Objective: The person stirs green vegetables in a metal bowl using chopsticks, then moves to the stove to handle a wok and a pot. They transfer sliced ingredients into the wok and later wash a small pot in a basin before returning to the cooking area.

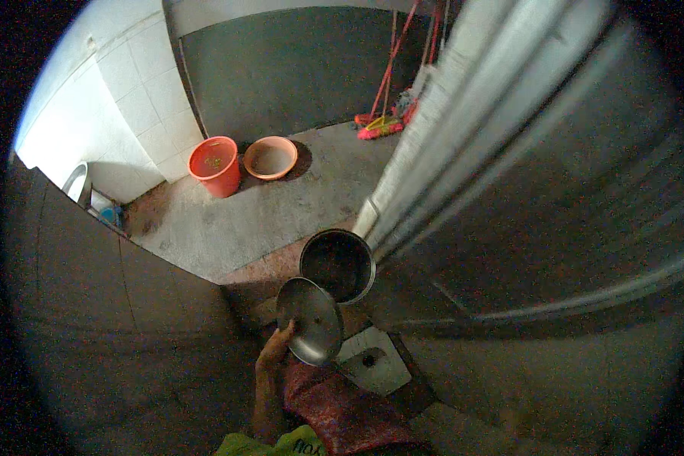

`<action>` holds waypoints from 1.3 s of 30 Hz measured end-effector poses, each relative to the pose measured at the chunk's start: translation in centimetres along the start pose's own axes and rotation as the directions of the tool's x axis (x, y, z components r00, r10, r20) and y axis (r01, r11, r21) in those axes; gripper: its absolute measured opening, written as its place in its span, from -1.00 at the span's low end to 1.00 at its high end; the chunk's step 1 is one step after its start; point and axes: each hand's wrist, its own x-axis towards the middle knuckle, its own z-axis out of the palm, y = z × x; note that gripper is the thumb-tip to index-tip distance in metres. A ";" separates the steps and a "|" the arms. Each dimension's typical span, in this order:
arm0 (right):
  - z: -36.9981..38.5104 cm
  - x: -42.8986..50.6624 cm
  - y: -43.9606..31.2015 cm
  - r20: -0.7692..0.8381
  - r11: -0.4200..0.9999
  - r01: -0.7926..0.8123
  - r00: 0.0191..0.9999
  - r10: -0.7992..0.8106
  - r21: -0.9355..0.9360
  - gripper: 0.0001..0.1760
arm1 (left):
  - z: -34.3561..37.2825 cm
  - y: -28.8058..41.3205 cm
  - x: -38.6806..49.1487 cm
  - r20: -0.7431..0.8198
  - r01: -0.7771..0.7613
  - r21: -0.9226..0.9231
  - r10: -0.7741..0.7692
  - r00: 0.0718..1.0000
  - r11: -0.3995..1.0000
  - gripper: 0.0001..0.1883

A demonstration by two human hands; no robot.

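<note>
My left hand (277,343) grips the rim of a round metal lid (310,319), tilted, with its inner or outer face not certain. Just beyond the lid, partly overlapped by it, is a round dark vessel (337,265) with a pale metallic rim; its inside is too dark to make out. A patterned red cloth or garment (342,404) lies below the lid. My right hand is out of view. To the right of the lid, a white squat toilet pan (379,362) is set in the floor.
Beyond the doorway stand a red plastic bucket (219,179) and an orange basin (271,158) on the concrete floor. Brooms with red heads (381,130) lean farther back. A ribbed door (467,137) runs along the right; a tiled partition (119,273) is at the left.
</note>
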 end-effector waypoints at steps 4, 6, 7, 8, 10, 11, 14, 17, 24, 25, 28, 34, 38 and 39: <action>20.5 -6.7 -11.5 0.729 0.888 -0.240 0.670 -0.141 0.393 -0.57 | -11.6 0.6 3.2 -0.022 0.190 -0.486 -0.230 0.973 0.853 -0.43; 34.2 -10.6 -15.6 0.829 0.856 -0.171 0.397 -0.393 0.488 -0.59 | -15.6 0.7 5.4 0.087 0.323 -0.634 -0.350 0.933 0.703 -0.47; 40.8 -12.9 -17.2 0.762 0.778 -0.099 0.308 -0.569 0.621 -0.61 | -17.3 -0.1 6.6 0.085 0.327 -0.698 -0.380 0.921 0.638 -0.48; 46.0 -15.5 -17.9 0.785 0.803 0.106 0.165 -0.596 0.587 -0.63 | -18.4 -1.1 7.6 0.068 0.321 -0.707 -0.391 0.918 0.630 -0.48; 55.1 -20.0 -18.1 0.672 0.593 0.410 -0.069 -0.737 0.693 -0.63 | -19.3 -3.0 9.1 0.039 0.222 -0.883 -0.408 0.912 0.413 -0.46; 60.2 -21.0 -18.2 0.535 0.454 0.396 -0.120 -0.836 0.798 -0.62 | -19.2 -3.7 9.7 0.071 0.225 -0.932 -0.465 0.882 0.285 -0.44; 66.8 -23.1 -17.0 0.635 0.610 0.184 -0.303 -0.711 0.771 -0.63 | -20.1 -5.1 13.6 0.001 0.054 -0.994 -0.471 0.882 0.098 -0.37; 70.9 -23.1 -20.9 0.661 0.692 0.138 -0.471 -0.584 0.709 -0.66 | -24.8 -6.7 17.7 0.008 0.009 -1.000 -0.442 0.897 0.000 -0.37; 80.6 -15.2 -42.0 0.328 0.293 0.195 -0.783 -0.528 0.936 -0.71 | -41.4 -10.2 22.6 0.006 -0.172 -0.954 -0.591 0.807 -0.245 -0.63; 82.3 -13.8 -44.5 0.216 0.111 0.185 -0.807 -0.550 0.976 -0.72 | -43.1 -10.3 23.3 0.003 -0.178 -0.962 -0.656 0.755 -0.209 -0.64; 87.1 -13.0 -50.1 0.139 -0.186 0.339 -0.739 -0.659 0.922 -0.66 | -44.8 -10.1 24.3 -0.049 -0.245 -0.949 -0.675 0.736 -0.199 -0.63; 97.6 -26.2 -59.8 0.536 0.693 -0.651 -0.483 -0.693 0.308 -0.66 | -50.7 -16.2 27.5 -0.073 -0.379 -0.855 -0.643 0.762 -0.353 -0.63; 96.4 -27.2 -63.8 -0.004 0.332 -0.207 -0.854 -0.521 0.920 -0.70 | -54.4 -21.4 26.2 -0.026 -0.474 -0.829 -0.828 0.561 -0.296 -0.66; 96.0 -26.9 -65.9 -0.113 0.265 -0.269 -0.868 -0.484 0.926 -0.71 | -55.0 -22.9 25.0 -0.046 -0.515 -0.806 -0.836 0.547 -0.293 -0.66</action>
